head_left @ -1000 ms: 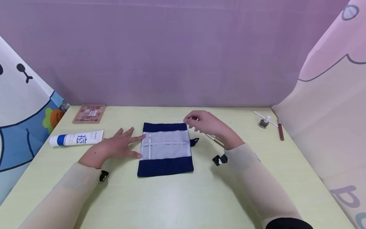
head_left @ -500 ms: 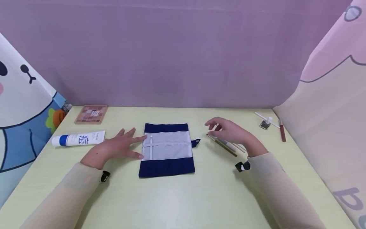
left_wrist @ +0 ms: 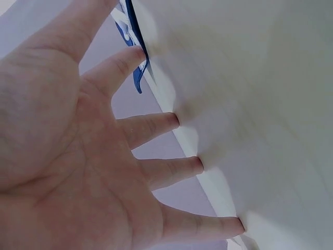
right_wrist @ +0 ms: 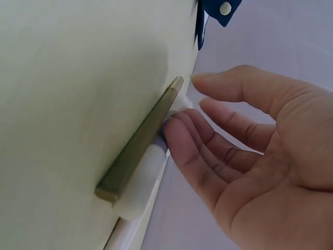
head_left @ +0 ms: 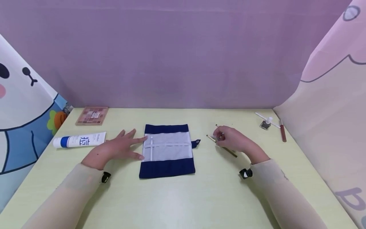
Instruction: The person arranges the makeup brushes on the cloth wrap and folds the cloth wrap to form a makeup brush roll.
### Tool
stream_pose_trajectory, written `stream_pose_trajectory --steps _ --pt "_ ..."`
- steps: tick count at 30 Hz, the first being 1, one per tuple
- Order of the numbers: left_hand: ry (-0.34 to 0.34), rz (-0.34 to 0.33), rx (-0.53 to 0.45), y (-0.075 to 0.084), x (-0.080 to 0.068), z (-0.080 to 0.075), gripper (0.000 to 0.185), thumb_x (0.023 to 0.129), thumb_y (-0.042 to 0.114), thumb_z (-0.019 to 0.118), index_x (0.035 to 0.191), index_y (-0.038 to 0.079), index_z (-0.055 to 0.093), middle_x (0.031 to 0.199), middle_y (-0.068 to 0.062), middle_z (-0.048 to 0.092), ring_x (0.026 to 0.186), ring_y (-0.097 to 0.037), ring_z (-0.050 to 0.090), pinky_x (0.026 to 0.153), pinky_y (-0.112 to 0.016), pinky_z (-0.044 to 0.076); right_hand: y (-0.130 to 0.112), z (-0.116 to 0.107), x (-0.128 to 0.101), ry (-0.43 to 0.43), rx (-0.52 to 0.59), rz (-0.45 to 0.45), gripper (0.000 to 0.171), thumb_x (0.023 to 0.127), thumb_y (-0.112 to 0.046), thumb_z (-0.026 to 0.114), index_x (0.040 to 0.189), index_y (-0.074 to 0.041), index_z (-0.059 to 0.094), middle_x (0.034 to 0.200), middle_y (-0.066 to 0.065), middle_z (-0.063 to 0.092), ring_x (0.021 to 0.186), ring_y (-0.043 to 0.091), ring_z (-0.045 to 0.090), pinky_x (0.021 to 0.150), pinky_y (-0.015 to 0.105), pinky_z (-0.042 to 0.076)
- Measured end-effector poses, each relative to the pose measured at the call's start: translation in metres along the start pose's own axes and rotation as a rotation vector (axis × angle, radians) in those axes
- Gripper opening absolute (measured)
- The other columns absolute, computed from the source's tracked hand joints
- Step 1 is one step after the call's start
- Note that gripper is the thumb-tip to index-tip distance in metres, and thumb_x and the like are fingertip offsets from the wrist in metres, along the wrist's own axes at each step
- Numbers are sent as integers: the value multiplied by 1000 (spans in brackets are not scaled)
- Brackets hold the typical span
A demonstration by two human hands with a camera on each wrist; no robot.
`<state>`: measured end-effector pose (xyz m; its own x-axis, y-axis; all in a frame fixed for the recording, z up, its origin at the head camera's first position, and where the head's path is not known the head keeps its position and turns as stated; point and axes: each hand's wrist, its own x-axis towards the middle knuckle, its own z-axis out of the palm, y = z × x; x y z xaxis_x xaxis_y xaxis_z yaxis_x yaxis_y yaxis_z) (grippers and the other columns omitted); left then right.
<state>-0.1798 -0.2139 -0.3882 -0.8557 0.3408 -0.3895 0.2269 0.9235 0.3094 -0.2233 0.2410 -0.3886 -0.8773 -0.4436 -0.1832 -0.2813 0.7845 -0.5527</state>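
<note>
now, view by view.
head, pouch: a navy cloth pouch (head_left: 167, 150) with a pale grey middle panel and crossed white straps lies flat at the centre of the pale green surface (head_left: 183, 197); a small navy snap tab sticks out of its right edge.
head, left hand: the left hand (head_left: 115, 149) lies flat with fingers spread, fingertips on the pouch's left edge.
head, right hand: the right hand (head_left: 234, 140) rests with bent fingers on slim pens (head_left: 224, 147) lying right of the pouch.
head, writing: a white tube (head_left: 79, 140) with a blue cap bears a large blue chinese character; the smaller print is too small to read.
left wrist, hand: the palm is wide, fingers straight, with navy cloth at the index fingertip.
right wrist, pens: a gold pen (right_wrist: 140, 143) and a white one lie side by side; loosely curved fingertips (right_wrist: 177, 133) touch them, not closed round them.
</note>
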Motion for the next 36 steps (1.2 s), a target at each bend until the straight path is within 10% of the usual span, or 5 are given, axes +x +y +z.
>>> stream_pose_trajectory --steps 12,23,36 --pt "9 12 10 1 -2 -2 96 89 70 74 168 33 34 177 -33 8 155 -74 4 101 -96 31 -6 2 8 -4 -112 13 39 94 1 73 132 1 65 117 14 73 109 27 67 100 49 58" --pt "3 -2 -2 2 -2 -1 97 88 69 76 168 33 35 177 -33 8 156 -73 4 103 -95 30 -10 10 18 -12 -191 41 37 92 6 72 129 2 69 98 9 66 91 22 56 85 39 51" --pt "-1 -14 2 2 -2 -1 97 87 71 75 168 35 35 177 -31 7 156 -72 3 103 -97 28 -10 10 17 -8 -176 31 45 90 1 76 134 3 67 113 17 75 100 24 67 95 46 60"
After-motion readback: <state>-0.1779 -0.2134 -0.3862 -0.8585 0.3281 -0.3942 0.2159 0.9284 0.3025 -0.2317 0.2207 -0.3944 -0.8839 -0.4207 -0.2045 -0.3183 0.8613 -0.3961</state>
